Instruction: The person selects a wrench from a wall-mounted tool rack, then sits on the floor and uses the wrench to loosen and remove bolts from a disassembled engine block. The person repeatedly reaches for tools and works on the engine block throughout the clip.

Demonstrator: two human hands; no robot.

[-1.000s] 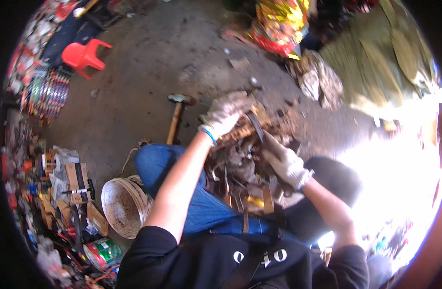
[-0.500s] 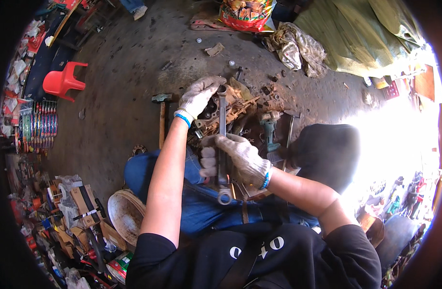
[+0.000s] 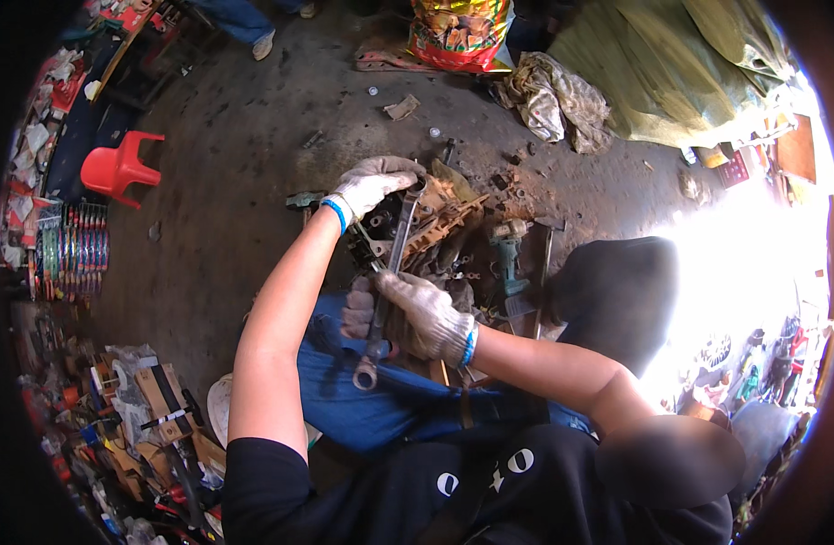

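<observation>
Step in hand, as I judge it: seating and steadying a long grey steel ring-ended wrench [image 3: 400,238] on a rust-brown, dirt-caked metal assembly [image 3: 446,223] on the floor in front of the person. The wrench lies aslant, its upper end at the assembly, its lower ring out over the blue-jeaned leg [image 3: 331,386].

Hands: the right hand [image 3: 426,318], in an off-white knitted glove, holds the shank, fingers curled around it and thumb along the near side. The left hand [image 3: 376,184], gloved alike, is bent over the upper end, fingertips at the ring — whether it grips or only presses, I cannot tell. Whether the ring sits on a fastener is also hidden.

Next move probably calls for keeping the upper end pressed home while the right hand loads the shank; a poorly seated ring could slip.

Versus half a second ago: the wrench then stood nearly straight up the view; now its lower end is swung to the left, and the right hand is further left with it. The left hand stays at the upper end. The wooden-handled hammer with a dull metal head [image 3: 302,199] is now mostly covered by the left forearm — earlier its handle showed.
</observation>
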